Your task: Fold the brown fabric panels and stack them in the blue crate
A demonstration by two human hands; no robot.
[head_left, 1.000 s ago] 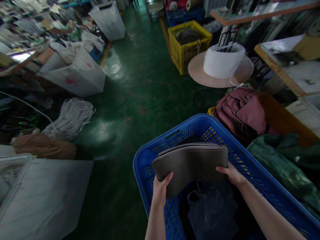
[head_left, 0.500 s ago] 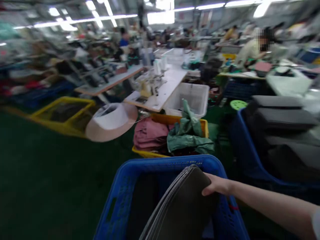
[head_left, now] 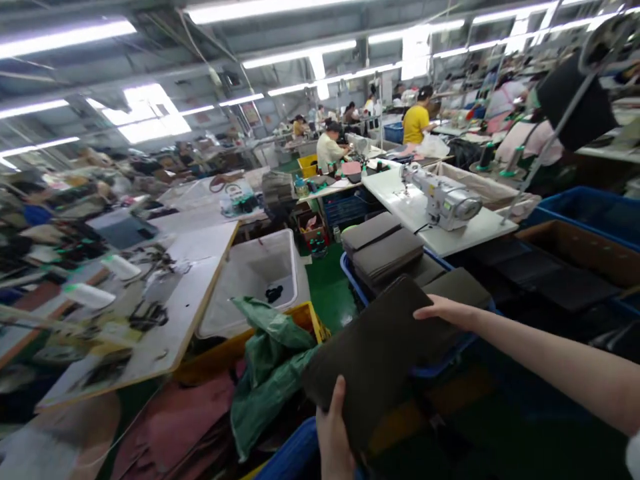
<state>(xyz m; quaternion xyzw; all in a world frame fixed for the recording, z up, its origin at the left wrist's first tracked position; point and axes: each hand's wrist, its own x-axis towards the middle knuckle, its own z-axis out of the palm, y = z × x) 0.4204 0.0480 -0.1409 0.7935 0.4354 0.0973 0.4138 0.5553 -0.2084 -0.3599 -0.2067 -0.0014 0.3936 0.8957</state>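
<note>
Both my hands hold a stack of dark grey flat padded pieces (head_left: 377, 357), tilted, in the lower middle of the view. My left hand (head_left: 334, 433) grips its near lower edge, thumb on top. My right hand (head_left: 445, 310) rests on its far upper corner. Just beyond the stack stands a blue crate (head_left: 353, 277) piled with more grey pieces (head_left: 387, 253).
A green cloth (head_left: 270, 363) lies over a yellow crate (head_left: 215, 357) at the left, pink pieces (head_left: 175, 423) below it. A white bin (head_left: 253, 277), a work table (head_left: 165, 313) and a sewing machine (head_left: 443, 197) on a white table stand around. People work at tables in the back.
The view has swung right and up, from the blue basket on the green floor to the tables. The grey stack has moved with my hands out of the basket toward the crate of grey pieces.
</note>
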